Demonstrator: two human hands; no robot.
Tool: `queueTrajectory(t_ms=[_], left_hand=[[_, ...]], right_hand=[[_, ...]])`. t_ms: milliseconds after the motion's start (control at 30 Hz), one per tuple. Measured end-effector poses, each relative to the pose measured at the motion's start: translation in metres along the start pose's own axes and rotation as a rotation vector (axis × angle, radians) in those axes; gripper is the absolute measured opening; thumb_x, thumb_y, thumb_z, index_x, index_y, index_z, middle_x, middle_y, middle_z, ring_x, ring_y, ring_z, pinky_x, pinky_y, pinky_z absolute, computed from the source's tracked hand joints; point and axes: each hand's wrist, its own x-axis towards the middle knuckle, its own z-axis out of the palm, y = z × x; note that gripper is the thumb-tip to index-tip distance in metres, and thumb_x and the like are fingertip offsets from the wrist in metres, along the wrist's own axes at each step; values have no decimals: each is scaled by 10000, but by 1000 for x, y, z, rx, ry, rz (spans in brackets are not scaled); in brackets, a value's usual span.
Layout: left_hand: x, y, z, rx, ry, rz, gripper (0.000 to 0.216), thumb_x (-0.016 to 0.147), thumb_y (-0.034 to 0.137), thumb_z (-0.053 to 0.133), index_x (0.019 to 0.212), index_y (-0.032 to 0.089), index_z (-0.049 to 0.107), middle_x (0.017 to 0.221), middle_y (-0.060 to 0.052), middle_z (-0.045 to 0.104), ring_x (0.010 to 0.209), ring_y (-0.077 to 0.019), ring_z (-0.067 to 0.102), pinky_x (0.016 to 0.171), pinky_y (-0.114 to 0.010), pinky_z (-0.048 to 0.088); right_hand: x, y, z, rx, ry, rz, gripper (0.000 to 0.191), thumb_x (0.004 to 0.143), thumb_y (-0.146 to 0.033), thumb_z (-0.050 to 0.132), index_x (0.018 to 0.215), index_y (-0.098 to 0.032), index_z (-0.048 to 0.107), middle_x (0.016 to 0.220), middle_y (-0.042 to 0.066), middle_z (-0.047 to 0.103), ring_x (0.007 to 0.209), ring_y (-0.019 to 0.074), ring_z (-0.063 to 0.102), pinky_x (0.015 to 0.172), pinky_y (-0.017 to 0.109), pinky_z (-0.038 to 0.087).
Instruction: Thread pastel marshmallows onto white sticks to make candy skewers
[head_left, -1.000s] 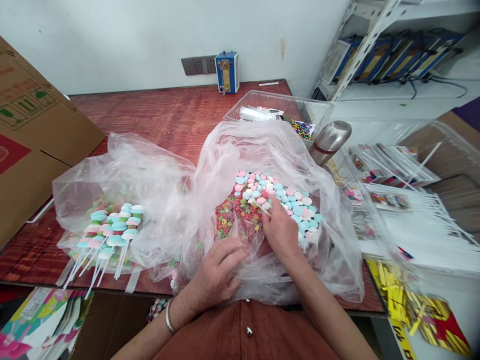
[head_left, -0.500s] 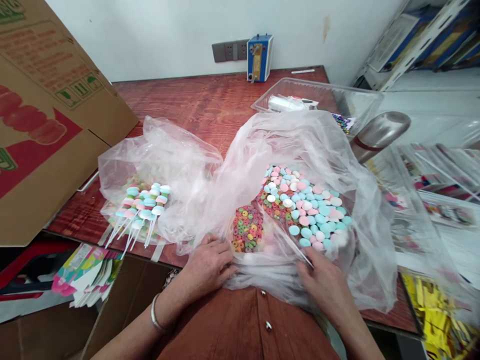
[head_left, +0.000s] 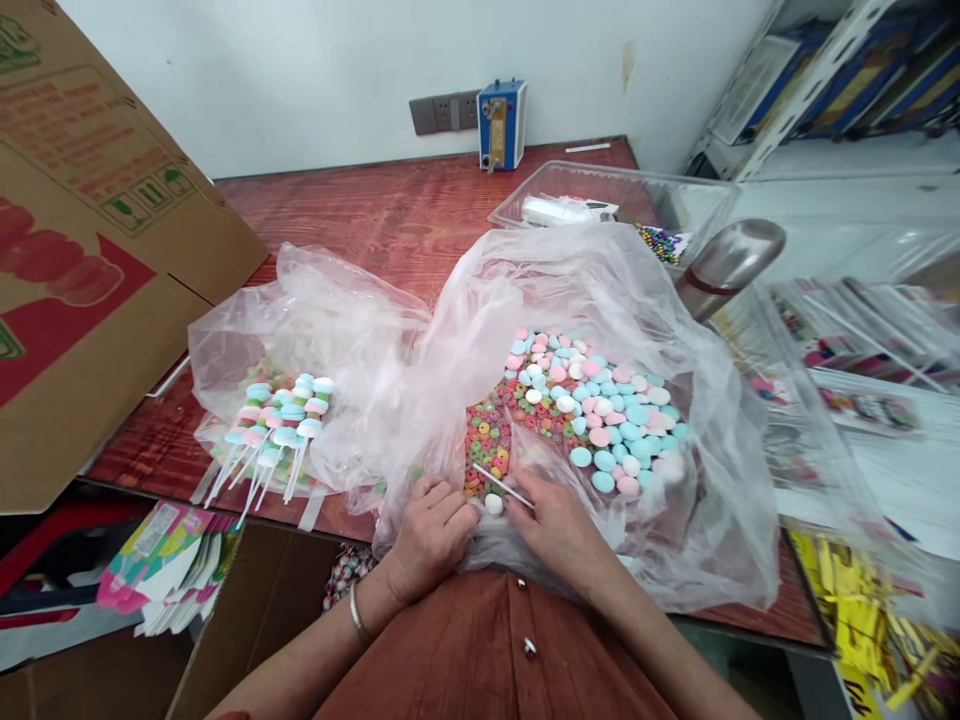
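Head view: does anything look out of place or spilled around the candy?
One white candy shows beside the right hand, oddly apart from the pastel candy pile; whether it is held is unclear. Nothing else stands out.

A reddish-brown table (head_left: 352, 220) carried a crumpled plastic bag (head_left: 360, 345) at left, a larger bag (head_left: 720, 490) touching it, and, farther back, a blue box (head_left: 501, 125) and a clear tray (head_left: 645, 190).

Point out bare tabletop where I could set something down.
Bare tabletop lies behind the left bag, bordered by the cardboard box, the wall and the blue device. The front is crowded: candy sticks, the right bag, left hand and right hand.
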Motion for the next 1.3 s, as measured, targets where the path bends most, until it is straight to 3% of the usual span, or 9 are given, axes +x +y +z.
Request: queueTrajectory(t_ms=[200, 300, 400, 500, 567, 733, 867, 1100, 1300], left_hand=[[-3, -1, 11, -8, 135, -49, 213, 815, 51, 454, 670, 197, 511, 598, 1, 511, 626, -164, 445, 723, -327, 378], [-1, -2, 12, -40, 162, -67, 183, 798, 71, 463, 681, 200, 520, 603, -2, 520, 614, -167, 460, 696, -323, 385], [3, -2, 3, -105, 111, -64, 113, 771, 114, 497, 783, 190, 579, 633, -6, 546, 646, -175, 501, 746, -357, 413], [10, -2, -14, -200, -28, -50, 176, 765, 180, 552, 923, 201, 626, 844, -54, 651, 928, -242, 594, 984, -491, 383], [15, -1, -22, -325, -115, -31, 217, 808, 278, 585, 1006, 199, 625, 998, -86, 668, 1080, -276, 575, 1054, -508, 360], [23, 5, -15, -423, -304, -123, 442, 933, 364, 524, 1325, 167, 474, 1066, -105, 677, 947, -227, 641, 841, -365, 516], [26, 8, -1, -338, -377, -172, 654, 925, 316, 563, 1496, 188, 272, 1014, -76, 682, 876, -224, 656, 763, -339, 527], [26, 5, 8, -299, -360, -88, 66, 885, 160, 545, 882, 187, 605, 815, -28, 589, 755, -175, 588, 641, -265, 464], [23, 6, 10, -329, -244, -74, 116, 847, 96, 523, 791, 192, 556, 781, -16, 587, 725, -152, 556, 633, -252, 423]], right_hand=[[-4, 7, 10, 79, -113, -179, 434, 828, -89, 512, 1219, -239, 627, 1151, 56, 706, 1018, 202, 636, 887, 297, 448], [-5, 5, 13, 71, -122, -182, 344, 841, -101, 509, 1117, -229, 670, 1034, 50, 715, 936, 205, 632, 832, 303, 451], [-2, 9, 5, 314, 18, -72, 221, 894, -208, 526, 1069, -229, 660, 901, 17, 686, 756, 168, 595, 698, 276, 448], [1, 15, -14, 629, 296, 92, 516, 924, -408, 542, 1406, -269, 421, 947, 7, 671, 574, 127, 515, 534, 246, 404], [1, 19, -25, 515, 444, 175, 690, 883, -463, 599, 1482, -279, 309, 979, 21, 663, 552, 126, 494, 513, 248, 381], [-11, 21, -26, -160, 307, 189, 161, 844, -344, 612, 925, -211, 656, 839, 45, 637, 687, 192, 563, 590, 275, 365], [-25, 15, -11, 90, 68, 51, 178, 908, -222, 467, 768, -206, 577, 703, -7, 599, 660, 159, 560, 618, 244, 400], [-29, 6, -16, 188, -1, -91, 213, 891, -107, 440, 843, -200, 625, 833, -2, 655, 788, 153, 588, 726, 239, 410], [-16, 18, -26, -64, -56, 34, 218, 897, -147, 449, 860, -211, 653, 799, 23, 690, 738, 181, 616, 647, 251, 365]])
